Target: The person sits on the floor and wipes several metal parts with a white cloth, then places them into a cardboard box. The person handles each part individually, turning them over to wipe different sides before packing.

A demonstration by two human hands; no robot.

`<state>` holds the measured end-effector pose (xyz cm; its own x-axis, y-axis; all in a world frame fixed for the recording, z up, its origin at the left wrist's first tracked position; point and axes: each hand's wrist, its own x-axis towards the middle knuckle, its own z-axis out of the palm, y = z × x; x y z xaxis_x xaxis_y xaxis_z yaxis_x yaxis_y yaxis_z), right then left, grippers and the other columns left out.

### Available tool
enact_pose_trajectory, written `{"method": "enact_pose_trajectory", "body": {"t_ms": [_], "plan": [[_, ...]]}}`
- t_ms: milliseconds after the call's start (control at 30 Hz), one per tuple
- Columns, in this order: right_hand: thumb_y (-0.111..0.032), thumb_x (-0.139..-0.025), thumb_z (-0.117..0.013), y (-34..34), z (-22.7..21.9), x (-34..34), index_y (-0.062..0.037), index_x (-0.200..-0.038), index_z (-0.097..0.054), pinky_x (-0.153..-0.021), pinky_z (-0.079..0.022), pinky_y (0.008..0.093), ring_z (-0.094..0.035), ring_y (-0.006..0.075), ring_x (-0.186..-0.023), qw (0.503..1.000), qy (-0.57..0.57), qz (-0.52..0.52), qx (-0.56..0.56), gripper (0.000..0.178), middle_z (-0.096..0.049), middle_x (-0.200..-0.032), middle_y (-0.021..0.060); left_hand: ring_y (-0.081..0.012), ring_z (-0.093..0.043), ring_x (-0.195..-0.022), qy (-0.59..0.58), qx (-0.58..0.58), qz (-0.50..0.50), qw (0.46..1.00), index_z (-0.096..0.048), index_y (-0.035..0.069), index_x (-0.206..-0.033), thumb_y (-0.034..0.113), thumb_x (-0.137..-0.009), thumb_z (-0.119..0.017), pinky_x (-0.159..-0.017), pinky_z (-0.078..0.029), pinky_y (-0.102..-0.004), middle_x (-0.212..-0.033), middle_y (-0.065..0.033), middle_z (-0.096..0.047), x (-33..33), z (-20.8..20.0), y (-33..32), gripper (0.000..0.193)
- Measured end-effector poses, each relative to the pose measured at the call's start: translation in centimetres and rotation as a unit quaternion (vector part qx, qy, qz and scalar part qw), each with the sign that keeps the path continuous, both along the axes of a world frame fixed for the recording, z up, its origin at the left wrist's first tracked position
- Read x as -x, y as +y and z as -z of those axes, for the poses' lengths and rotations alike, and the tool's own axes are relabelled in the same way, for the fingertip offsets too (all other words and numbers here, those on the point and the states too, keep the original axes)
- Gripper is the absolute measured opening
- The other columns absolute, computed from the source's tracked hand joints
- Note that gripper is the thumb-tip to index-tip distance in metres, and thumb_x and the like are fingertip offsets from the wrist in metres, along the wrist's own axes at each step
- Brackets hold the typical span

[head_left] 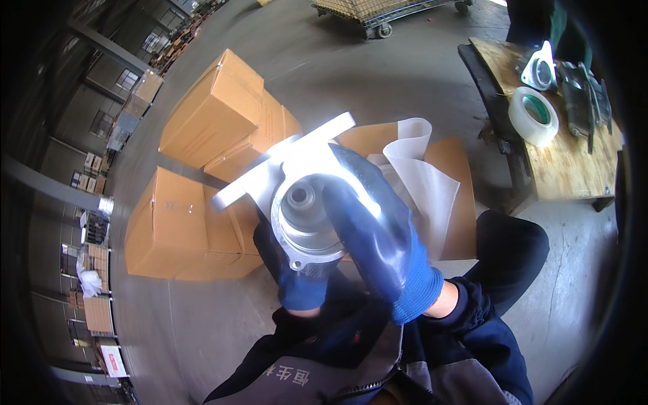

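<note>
Casting (304,216), a pale metal part with a round flanged bore and a flat arm sticking out, is held up close under the head camera, well above the floor, likely so its bore faces the eyes. Left hand (300,283), in a blue glove, cups it from below, fingers closed around the flange to carry the weight. Right hand (374,236), also gloved, lies over the front, fingers wrapped on the rim to steady it. Behind, an open box (452,202) with white liner paper (422,175) sits on the floor beside closed boxes (216,108). Tape roll (533,115) rests on the counter (574,169), well apart.
</note>
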<state>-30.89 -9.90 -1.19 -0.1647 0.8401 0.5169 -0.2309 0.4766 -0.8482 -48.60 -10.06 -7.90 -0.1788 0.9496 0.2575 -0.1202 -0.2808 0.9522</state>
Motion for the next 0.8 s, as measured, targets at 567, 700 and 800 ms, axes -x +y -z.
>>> {"method": "enact_pose_trajectory", "body": {"t_ms": [567, 700, 800], "plan": [[-0.038, -0.104, -0.048, -1.2, 1.2, -4.0, -0.0034, -0.135, -0.054, -0.075, -0.055, 0.0270, -0.065, 0.0183, -0.094, 0.967, 0.073, -0.065, 0.237, 0.047, -0.065, -0.118, 0.0131, -0.0240, -0.053, -0.124, -0.204, -0.015, 0.152, 0.967, -0.042, 0.004, -0.142, 0.029, -0.101, -0.054, -0.108, -0.046, -0.0352, -0.134, -0.0108, -0.055, 0.4, -0.8, 2.5, 0.049], [-0.043, -0.103, -0.047, -1.2, 1.7, -4.3, -0.0018, -0.133, -0.055, -0.072, -0.055, 0.0269, -0.066, 0.0189, -0.091, 0.957, 0.070, -0.075, 0.270, 0.052, -0.065, -0.117, 0.0132, -0.0249, -0.054, -0.124, -0.099, -0.003, 0.071, 0.993, -0.042, 0.004, -0.142, 0.030, -0.101, -0.055, -0.108, -0.046, -0.0364, -0.134, -0.0116, -0.055, 0.4, -2.2, 1.7, 0.050], [-0.043, -0.103, -0.048, -1.3, 2.5, -4.2, -0.0023, -0.133, -0.055, -0.072, -0.054, 0.0273, -0.066, 0.0193, -0.091, 0.953, 0.069, -0.077, 0.285, 0.051, -0.065, -0.117, 0.0131, -0.0255, -0.054, -0.124, -0.089, -0.010, 0.067, 0.994, -0.042, 0.004, -0.143, 0.030, -0.101, -0.055, -0.108, -0.046, -0.0374, -0.134, -0.0122, -0.054, 0.4, -1.9, 1.8, 0.051]]}}
